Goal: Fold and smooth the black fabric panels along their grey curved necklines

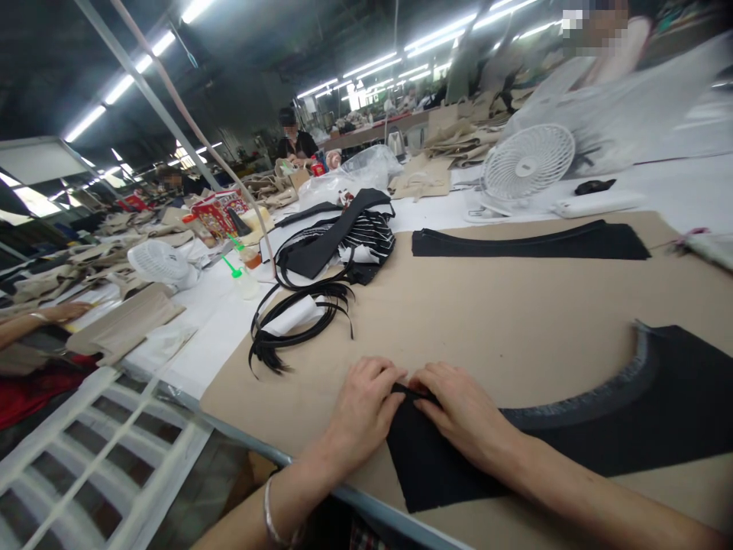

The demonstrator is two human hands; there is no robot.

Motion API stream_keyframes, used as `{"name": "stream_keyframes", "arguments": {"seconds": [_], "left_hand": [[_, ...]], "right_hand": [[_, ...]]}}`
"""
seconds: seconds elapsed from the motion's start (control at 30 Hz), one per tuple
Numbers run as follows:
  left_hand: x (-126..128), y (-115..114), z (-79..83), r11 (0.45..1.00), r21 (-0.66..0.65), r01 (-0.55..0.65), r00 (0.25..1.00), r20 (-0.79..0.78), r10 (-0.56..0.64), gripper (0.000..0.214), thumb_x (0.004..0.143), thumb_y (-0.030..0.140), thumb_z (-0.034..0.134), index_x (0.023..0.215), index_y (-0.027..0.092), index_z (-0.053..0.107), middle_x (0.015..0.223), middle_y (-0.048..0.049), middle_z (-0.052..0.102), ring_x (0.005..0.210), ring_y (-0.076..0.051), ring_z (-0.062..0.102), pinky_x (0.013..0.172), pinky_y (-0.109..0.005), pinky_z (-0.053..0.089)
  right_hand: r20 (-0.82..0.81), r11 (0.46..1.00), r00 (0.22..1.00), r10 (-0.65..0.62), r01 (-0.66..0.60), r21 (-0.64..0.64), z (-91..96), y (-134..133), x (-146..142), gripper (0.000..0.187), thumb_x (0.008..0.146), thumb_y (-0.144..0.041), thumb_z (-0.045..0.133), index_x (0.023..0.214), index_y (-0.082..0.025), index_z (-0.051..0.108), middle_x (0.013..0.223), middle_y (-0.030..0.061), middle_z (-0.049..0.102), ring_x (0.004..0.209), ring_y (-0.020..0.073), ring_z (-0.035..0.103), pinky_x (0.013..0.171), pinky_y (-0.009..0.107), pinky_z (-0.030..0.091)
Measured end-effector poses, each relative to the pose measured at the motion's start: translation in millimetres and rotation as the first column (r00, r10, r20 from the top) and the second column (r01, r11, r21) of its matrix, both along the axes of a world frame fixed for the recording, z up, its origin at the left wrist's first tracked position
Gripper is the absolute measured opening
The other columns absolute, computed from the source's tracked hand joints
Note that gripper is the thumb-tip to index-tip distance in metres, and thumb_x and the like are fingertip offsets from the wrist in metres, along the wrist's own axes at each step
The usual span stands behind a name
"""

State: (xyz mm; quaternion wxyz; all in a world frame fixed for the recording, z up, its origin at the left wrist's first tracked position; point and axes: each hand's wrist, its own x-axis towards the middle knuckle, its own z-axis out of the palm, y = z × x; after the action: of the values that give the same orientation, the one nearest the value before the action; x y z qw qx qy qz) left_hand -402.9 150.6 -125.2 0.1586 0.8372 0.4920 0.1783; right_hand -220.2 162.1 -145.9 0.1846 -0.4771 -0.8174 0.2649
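Note:
A large black fabric panel [647, 420] with a curved cut-out lies on the tan-covered table in front of me. Along the curve runs a greyish, shiny strip that looks coated. At the panel's left corner my left hand [369, 401] pinches the upper edge between thumb and fingers. Close beside it, my right hand [452, 405] pinches the same edge, its forearm lying across the panel. The edge between both hands looks folded over. Part of it is hidden under my fingers.
Farther back lies a narrow black panel [527, 243]. To the left are a coil of black strips [298, 328], a pile of black pieces [343, 237] and a green-tipped bottle [243, 284]. A white fan [527, 164] stands behind. A co-worker's hand [66, 312] shows at far left.

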Motion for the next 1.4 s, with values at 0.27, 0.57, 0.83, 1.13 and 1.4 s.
{"name": "stream_keyframes", "arguments": {"seconds": [0.27, 0.57, 0.83, 1.13, 1.4], "left_hand": [[9, 42, 14.7, 0.960, -0.210, 0.186, 0.972, -0.104, -0.211, 0.017, 0.073, 0.010, 0.062, 0.086, 0.022, 0.065, 0.084, 0.0019, 0.064, 0.088, -0.017, 0.055, 0.081, -0.030, 0.041], [3, 42, 14.0, 0.957, -0.189, 0.220, 0.965, -0.099, -0.241, 0.017, 0.078, 0.010, 0.062, 0.085, 0.023, 0.069, 0.085, 0.0027, 0.067, 0.091, -0.017, 0.057, 0.084, -0.030, 0.041], [-2, 43, 8.8, 0.953, -0.115, 0.279, 0.952, -0.095, -0.290, 0.018, 0.081, 0.008, 0.060, 0.084, 0.023, 0.069, 0.082, 0.0020, 0.066, 0.089, -0.016, 0.056, 0.083, -0.030, 0.041], [-9, 36, -0.9, 0.936, -0.007, 0.351, 0.928, -0.130, -0.349, 0.021, 0.086, 0.008, 0.053, 0.089, 0.023, 0.068, 0.084, 0.0005, 0.064, 0.088, -0.015, 0.054, 0.085, -0.032, 0.037], [-21, 40, 0.6, 0.829, 0.118, 0.546, 0.821, -0.273, -0.502, 0.022, 0.092, 0.015, 0.047, 0.099, 0.023, 0.066, 0.093, -0.0015, 0.065, 0.096, -0.015, 0.054, 0.091, -0.035, 0.035]], "right_hand": [[-0.025, 1.000, 0.999, -0.023, 0.023, -0.011, 3.0, 3, 1, 0.012, 0.079, -0.008, 0.057, 0.083, -0.019, 0.062, 0.085, 0.0024, 0.063, 0.081, 0.0185, 0.054, 0.076, 0.031, 0.036], [-0.072, 1.000, 0.997, -0.010, 0.012, 0.027, 0.2, -2, 5, 0.012, 0.081, -0.008, 0.058, 0.084, -0.018, 0.062, 0.087, 0.0025, 0.062, 0.085, 0.0182, 0.054, 0.081, 0.032, 0.037], [-0.103, 0.995, 0.993, 0.049, -0.040, 0.087, -5.7, -3, 9, 0.015, 0.083, -0.004, 0.055, 0.086, -0.017, 0.061, 0.088, 0.0031, 0.059, 0.086, 0.0184, 0.052, 0.082, 0.032, 0.039], [-0.054, 0.972, 0.990, 0.129, -0.116, 0.204, -8.8, -8, 10, 0.017, 0.089, -0.006, 0.048, 0.086, -0.016, 0.061, 0.089, 0.0054, 0.056, 0.084, 0.0187, 0.050, 0.078, 0.031, 0.043], [0.041, 0.942, 0.988, 0.151, -0.156, 0.297, -13.2, -10, 9, 0.018, 0.088, -0.003, 0.048, 0.082, -0.016, 0.060, 0.087, 0.0061, 0.055, 0.083, 0.0190, 0.048, 0.074, 0.031, 0.042]]}}
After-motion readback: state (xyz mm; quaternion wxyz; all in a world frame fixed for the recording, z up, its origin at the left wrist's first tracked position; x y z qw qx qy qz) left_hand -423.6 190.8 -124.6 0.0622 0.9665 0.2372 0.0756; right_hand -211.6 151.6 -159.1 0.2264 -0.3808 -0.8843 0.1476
